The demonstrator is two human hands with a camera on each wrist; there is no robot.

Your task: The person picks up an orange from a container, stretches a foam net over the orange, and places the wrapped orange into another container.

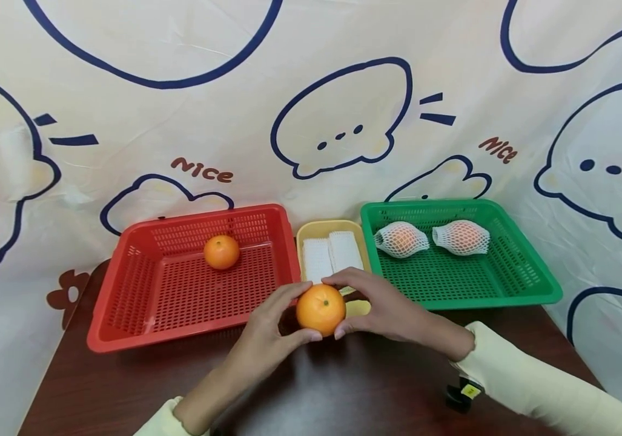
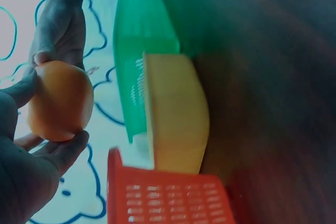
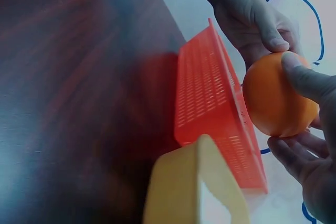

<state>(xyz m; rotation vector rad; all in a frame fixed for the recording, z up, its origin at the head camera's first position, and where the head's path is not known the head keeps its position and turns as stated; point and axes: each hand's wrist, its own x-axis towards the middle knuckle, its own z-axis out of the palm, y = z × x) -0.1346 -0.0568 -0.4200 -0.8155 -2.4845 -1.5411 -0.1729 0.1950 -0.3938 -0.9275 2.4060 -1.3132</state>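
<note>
Both hands hold one orange (image 1: 320, 310) above the front of the table, in front of the yellow tray. The left hand (image 1: 267, 330) grips it from the left and the right hand (image 1: 378, 306) from the right, thumbs toward the near side. In the left wrist view the orange (image 2: 62, 100) is bare, without any net. The right wrist view shows both thumbs against the orange (image 3: 278, 95). A second orange (image 1: 221, 252) lies in the red basket (image 1: 191, 330). Two fruits in white foam nets, one net-covered fruit (image 1: 401, 239) beside another (image 1: 461, 237), lie in the green basket (image 1: 469, 300).
Between the baskets stands the yellow tray (image 1: 326, 227) with white foam nets (image 1: 317, 260) in it. The dark wooden table (image 1: 343, 387) reaches toward the person. A patterned cloth (image 1: 338, 36) hangs behind the baskets.
</note>
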